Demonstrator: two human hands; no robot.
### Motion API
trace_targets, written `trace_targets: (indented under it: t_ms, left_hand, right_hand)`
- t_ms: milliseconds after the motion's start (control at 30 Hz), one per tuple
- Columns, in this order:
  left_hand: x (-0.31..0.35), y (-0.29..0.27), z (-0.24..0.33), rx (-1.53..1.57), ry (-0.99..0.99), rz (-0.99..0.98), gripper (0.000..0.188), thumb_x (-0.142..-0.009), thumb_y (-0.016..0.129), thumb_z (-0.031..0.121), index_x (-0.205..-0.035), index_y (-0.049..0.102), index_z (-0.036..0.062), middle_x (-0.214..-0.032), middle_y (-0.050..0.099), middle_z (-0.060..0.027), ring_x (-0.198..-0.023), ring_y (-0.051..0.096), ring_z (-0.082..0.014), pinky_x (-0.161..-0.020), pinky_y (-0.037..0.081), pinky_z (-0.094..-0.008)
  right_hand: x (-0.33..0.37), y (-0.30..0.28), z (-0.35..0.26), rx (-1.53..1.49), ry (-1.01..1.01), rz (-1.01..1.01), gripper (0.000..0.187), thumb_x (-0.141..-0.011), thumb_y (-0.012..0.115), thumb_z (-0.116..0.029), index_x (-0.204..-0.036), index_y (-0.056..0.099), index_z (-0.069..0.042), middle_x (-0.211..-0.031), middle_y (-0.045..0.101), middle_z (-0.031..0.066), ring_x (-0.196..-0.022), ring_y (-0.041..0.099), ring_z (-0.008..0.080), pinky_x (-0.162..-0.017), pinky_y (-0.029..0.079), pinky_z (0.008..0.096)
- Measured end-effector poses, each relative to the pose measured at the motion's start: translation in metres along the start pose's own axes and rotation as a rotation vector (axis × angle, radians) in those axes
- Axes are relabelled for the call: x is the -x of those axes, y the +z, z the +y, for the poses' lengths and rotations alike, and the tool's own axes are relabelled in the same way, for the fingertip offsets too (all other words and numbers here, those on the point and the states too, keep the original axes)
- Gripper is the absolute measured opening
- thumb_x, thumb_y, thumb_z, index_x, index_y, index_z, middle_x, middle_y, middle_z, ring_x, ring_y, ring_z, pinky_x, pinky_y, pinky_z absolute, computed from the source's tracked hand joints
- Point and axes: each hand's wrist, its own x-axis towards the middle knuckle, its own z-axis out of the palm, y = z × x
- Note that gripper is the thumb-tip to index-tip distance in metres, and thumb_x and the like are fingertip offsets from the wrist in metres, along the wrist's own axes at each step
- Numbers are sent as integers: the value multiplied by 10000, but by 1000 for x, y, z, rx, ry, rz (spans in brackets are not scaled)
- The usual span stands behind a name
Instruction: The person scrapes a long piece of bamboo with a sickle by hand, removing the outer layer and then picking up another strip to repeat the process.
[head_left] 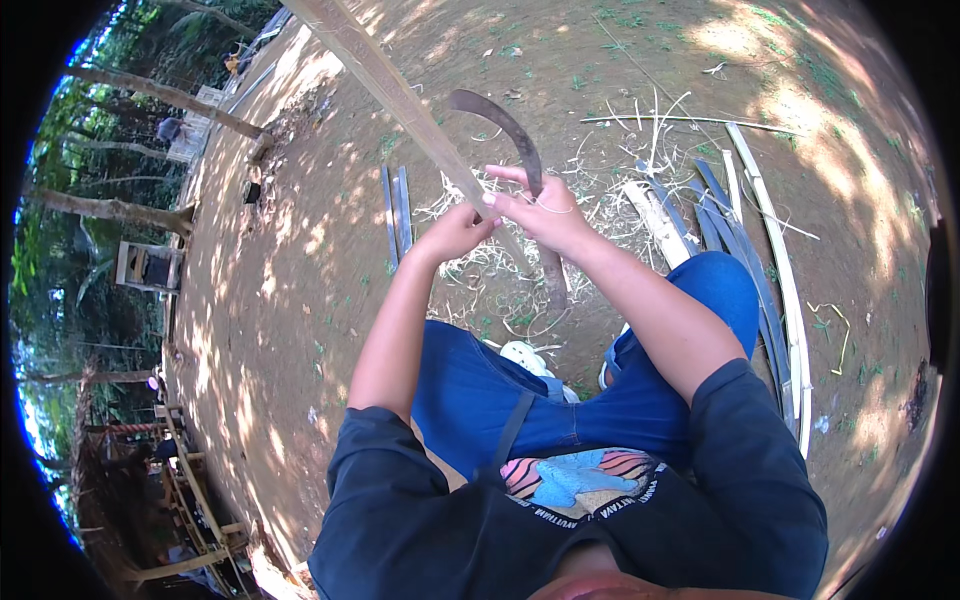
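Note:
A long, pale strip (400, 100), apparently bamboo or wood, slants from the far edge down to my hands. My left hand (455, 233) is closed round its near part, and a short end (513, 248) sticks out below the fingers. My right hand (550, 215) grips a sickle (512, 127) with a dark, curved blade pointing away from me. Its handle (553, 280) shows under that hand. The right thumb lies against the strip close to my left fingers, while the index finger reaches out past the blade. A thin pale shaving hangs at my right hand.
Curly shavings (590, 200) litter the dirt ahead of my knees. Long dark strips (745, 240) and a pale pole (775, 235) lie at the right; shorter dark strips (397, 210) lie left. Trees and a wooden structure (195, 500) stand far left.

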Motion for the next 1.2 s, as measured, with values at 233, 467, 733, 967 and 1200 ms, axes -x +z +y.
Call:
trace_targets:
  t_ms: [233,467,733,967,1200]
  left_hand:
    - [61,-34,69,-579,124,118,928,-806,771,453,-1507,321,42,-1372,534,-265,-1169,612,-353,-939,520,-432]
    - [120,-54,208,-271,551,972,884,-722,871,338,-1393,405,0,-1156,616,-176,-871,693,-219,-669,596,-317]
    - [92,-47,191,-261,669,1332,379,-788,828,195,-1001,580,5,-935,598,-93,-751,673,-154,-585,583,-262]
    - [59,-22,189,72,649,1591,208,-829,789,138,-946,665,18,-990,643,-82,-809,697,-168,-599,583,-266]
    - [62,-27,185,199,695,1466,138,-887,737,131,-929,683,12,-944,690,-76,-825,666,-115,-637,561,-239]
  right_hand:
    - [-12,3,11,-23,-33,111,386,-886,734,-340,-1163,693,-75,-680,634,-11,-622,576,61,-570,449,260]
    - [-13,9,17,-55,-47,133,397,-840,787,-345,-1055,700,-23,-682,634,-4,-610,583,71,-539,436,261]
    - [-29,43,26,20,-150,307,352,-820,803,-332,-963,707,-25,-622,578,-22,-539,513,61,-500,384,254]
    - [-30,58,23,-36,-173,412,340,-814,807,-336,-916,704,-28,-571,524,-44,-508,458,51,-484,334,258]
    - [-32,40,25,18,-144,378,345,-817,806,-337,-934,705,-29,-614,582,-20,-545,520,63,-506,392,268]
